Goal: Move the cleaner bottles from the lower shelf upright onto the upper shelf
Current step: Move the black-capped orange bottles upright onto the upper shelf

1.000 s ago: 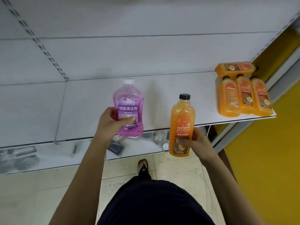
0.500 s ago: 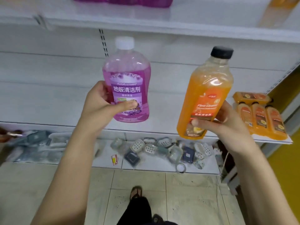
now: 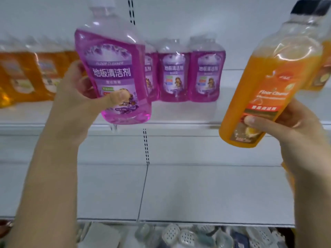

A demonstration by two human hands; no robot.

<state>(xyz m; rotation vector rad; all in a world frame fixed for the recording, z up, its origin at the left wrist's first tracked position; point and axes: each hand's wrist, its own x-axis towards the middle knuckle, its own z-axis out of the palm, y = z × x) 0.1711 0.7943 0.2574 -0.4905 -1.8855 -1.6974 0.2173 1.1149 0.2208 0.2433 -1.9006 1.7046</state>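
Both bottles have risen from lower-shelf level to the upper shelf (image 3: 179,120); the left hand (image 3: 78,104) is wrapped around the purple bottle (image 3: 114,76), tilted, at the shelf's front edge; purple bottles (image 3: 189,74) stand behind; the right hand (image 3: 293,127) clasps the leaning orange bottle (image 3: 268,90).

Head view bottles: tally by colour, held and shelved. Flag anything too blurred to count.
Purple: 4. One held purple bottle in the left hand, 3 shelved purple bottles on the upper shelf.
Orange: at least 4. One held orange bottle in the right hand, one right-edge orange bottle behind it, at least 2 blurred orange bottles on the shelf's left.
Total: at least 8.
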